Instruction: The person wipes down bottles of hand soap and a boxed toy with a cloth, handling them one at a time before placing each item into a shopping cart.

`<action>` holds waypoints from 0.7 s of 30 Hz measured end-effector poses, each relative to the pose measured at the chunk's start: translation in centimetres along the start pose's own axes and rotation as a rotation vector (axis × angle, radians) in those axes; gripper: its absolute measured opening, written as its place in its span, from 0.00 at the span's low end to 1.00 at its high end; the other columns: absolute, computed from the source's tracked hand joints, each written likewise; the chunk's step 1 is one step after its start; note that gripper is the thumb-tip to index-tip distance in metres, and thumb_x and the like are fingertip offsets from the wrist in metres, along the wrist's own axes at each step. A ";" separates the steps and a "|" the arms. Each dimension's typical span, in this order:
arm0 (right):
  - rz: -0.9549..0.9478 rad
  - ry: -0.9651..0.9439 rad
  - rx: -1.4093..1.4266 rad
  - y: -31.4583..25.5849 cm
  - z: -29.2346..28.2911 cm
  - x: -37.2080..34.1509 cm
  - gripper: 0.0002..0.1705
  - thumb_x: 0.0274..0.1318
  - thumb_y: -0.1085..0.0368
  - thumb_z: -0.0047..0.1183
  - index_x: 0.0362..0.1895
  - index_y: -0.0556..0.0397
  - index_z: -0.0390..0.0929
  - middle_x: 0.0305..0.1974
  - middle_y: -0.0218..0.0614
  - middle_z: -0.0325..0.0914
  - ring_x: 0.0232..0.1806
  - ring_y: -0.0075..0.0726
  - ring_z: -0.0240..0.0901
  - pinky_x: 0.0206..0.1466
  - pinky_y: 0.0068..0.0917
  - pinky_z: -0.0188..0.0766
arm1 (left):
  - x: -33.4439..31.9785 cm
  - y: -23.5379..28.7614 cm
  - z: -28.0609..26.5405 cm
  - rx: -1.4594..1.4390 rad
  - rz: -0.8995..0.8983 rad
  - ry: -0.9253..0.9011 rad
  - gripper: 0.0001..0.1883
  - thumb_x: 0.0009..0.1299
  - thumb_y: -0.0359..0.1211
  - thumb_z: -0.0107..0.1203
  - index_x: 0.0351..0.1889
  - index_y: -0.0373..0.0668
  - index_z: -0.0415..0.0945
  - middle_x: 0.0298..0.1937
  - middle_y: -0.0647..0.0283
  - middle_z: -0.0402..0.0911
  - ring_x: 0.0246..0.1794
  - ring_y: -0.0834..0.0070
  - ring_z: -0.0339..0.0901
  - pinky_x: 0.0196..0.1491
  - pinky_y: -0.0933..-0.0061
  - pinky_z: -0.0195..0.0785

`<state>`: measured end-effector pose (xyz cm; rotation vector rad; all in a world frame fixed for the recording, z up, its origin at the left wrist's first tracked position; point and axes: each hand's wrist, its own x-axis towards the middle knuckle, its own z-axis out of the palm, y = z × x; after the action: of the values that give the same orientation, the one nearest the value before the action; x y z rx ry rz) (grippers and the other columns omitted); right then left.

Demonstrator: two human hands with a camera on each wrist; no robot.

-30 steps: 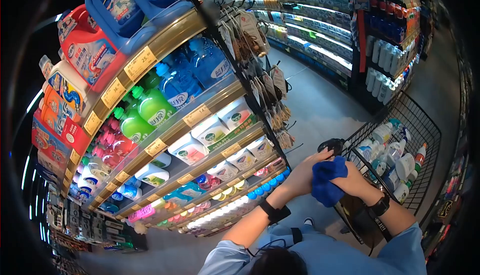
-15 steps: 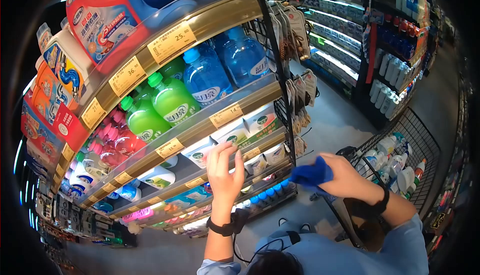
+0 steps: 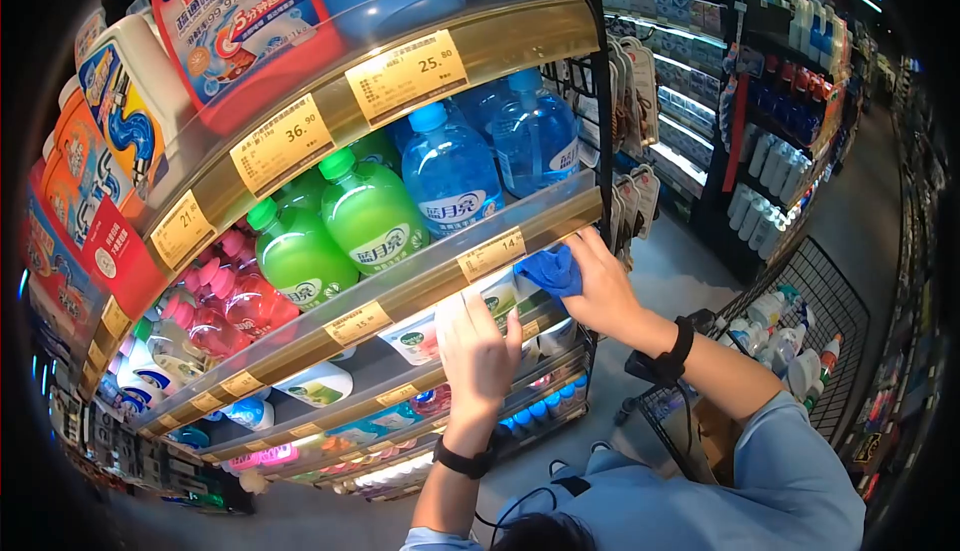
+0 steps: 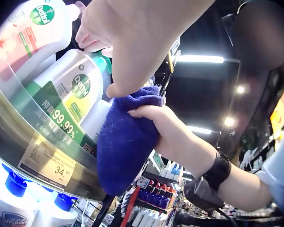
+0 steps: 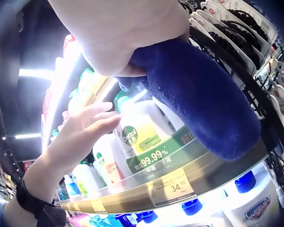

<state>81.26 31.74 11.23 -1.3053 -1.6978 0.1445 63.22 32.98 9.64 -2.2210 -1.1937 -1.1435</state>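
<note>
My right hand (image 3: pixel 605 291) grips a blue cloth (image 3: pixel 552 271) at the shelf's right end, just under the 14 price tag. The bunched cloth hangs over the shelf edge in the right wrist view. To its left, my left hand (image 3: pixel 475 351) reaches in with fingers mostly straight, holding nothing visible. In the right wrist view its fingertips are right by the green cap of a white Dettol bottle (image 5: pixel 144 123) with a yellow-green label. A second Dettol bottle (image 4: pixel 33 38), with a pink label, stands alongside in the left wrist view.
Above are green hand-soap bottles (image 3: pixel 370 216) and blue ones (image 3: pixel 450 171). A clear lip with price tags (image 3: pixel 492 254) runs along the shelf edge. Hanging goods (image 3: pixel 630 101) flank the shelf end. A wire cart (image 3: pixel 835 296) holding several bottles stands at the right.
Both hands were together at the cloth by the cart. My left hand left the cloth and moved to the shelf; my right hand then brought the cloth there. The head view moved nearer the shelf.
</note>
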 end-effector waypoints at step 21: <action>0.243 0.017 0.020 3.3 2.3 0.7 0.38 0.41 0.62 0.55 0.58 0.57 0.55 0.50 0.58 0.64 0.50 0.64 0.64 0.52 0.46 0.64 | 1.4 0.4 1.4 0.254 -0.187 -0.102 0.19 0.61 0.46 0.56 0.23 0.37 0.72 0.23 0.51 0.74 0.28 0.54 0.73 0.32 0.58 0.65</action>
<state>81.90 34.74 8.46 -1.4902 -1.5154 0.2901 64.65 34.35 9.95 -2.0300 -1.5234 -0.8953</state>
